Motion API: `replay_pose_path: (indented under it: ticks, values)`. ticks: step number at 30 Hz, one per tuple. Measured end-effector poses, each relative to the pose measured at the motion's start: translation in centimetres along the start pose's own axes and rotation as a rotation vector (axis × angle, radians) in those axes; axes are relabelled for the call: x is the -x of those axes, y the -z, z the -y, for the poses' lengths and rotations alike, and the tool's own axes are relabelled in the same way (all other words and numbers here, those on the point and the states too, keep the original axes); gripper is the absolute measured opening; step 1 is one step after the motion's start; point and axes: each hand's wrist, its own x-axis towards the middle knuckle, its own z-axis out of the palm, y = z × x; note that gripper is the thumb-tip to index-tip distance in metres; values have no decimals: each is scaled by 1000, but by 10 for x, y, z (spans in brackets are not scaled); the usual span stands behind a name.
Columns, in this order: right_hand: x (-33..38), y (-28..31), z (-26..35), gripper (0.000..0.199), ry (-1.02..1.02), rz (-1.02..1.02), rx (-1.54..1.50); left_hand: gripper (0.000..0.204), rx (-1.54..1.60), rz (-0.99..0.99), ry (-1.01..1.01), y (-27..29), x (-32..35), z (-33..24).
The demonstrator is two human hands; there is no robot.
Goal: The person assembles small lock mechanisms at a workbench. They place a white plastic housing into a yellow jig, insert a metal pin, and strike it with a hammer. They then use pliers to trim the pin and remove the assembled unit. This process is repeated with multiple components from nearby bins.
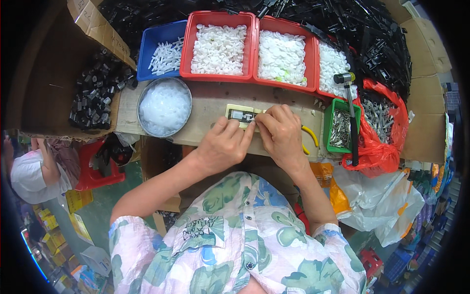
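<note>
A small cream-coloured block [230, 109] lies on the work board, with a black and white part [237, 115] set in it. My left hand [226, 142] is at its near edge, fingers bent and pressed close, the index fingertip against the part. From the right, my right hand [281, 130] reaches over the block's other end. Its thumb and forefinger are pinched together at the part, and whatever they hold is hidden. Just beyond my right hand lies a tool with yellow handles [308, 139], partly covered by that hand.
A round metal bowl [187, 111] of clear pieces stands left. Behind are a blue bin [147, 55] and red bins [218, 77] of white pieces. At right, a hammer [353, 122] lies across a green tray [329, 120] of metal pieces, beside a red bag [379, 157].
</note>
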Motion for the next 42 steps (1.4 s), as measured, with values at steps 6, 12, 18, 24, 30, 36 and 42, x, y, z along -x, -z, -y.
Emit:
replay_pose_path:
  ticks: [6,12,18,24,30,36,42]
  values:
    - [1,-1,-4,8,-21,-1,-47,42,-16,14,-109,1,-8,6]
    - [12,30,-14,13,-34,-91,-81,38,105,76,-60,3,-7,10]
    - [59,93,-65,16,-285,-202,158,38,215,90,-27,6,-11,14]
    - [81,94,-86,15,-422,-44,274,29,310,-21,-100,12,-51,18]
    - [70,89,-80,8,-464,-106,285,21,561,-159,6,-21,-148,1]
    - [69,86,-90,10,-442,-108,271,13,628,-159,138,-74,-214,-23]
    - [75,90,-86,9,-460,-166,196,9,591,-162,185,-88,-225,-31]
